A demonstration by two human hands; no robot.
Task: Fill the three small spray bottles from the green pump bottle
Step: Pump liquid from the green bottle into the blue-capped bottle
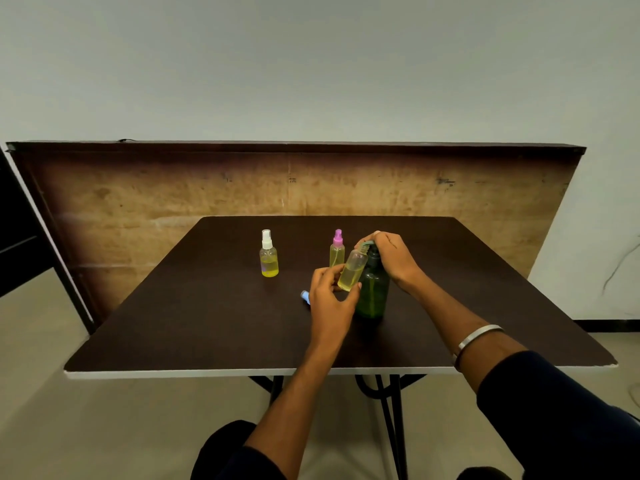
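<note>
While the right hand (393, 256) presses the pump of the green pump bottle (373, 289), the left hand (329, 296) grips an uncapped spray bottle (353, 270), tilted under the spout; its blue cap (305, 295) lies just left of the left hand. Beyond both hands, the white-capped bottle (268, 254) and pink-capped bottle (337, 249) stand on the bench (194, 323).

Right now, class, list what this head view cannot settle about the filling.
- Pump nozzle of the green pump bottle: covered by the right hand.
- Blue spray cap: mostly hidden behind the left hand.
- Uncapped spray bottle: whether liquid is flowing in, too small to tell.
</note>
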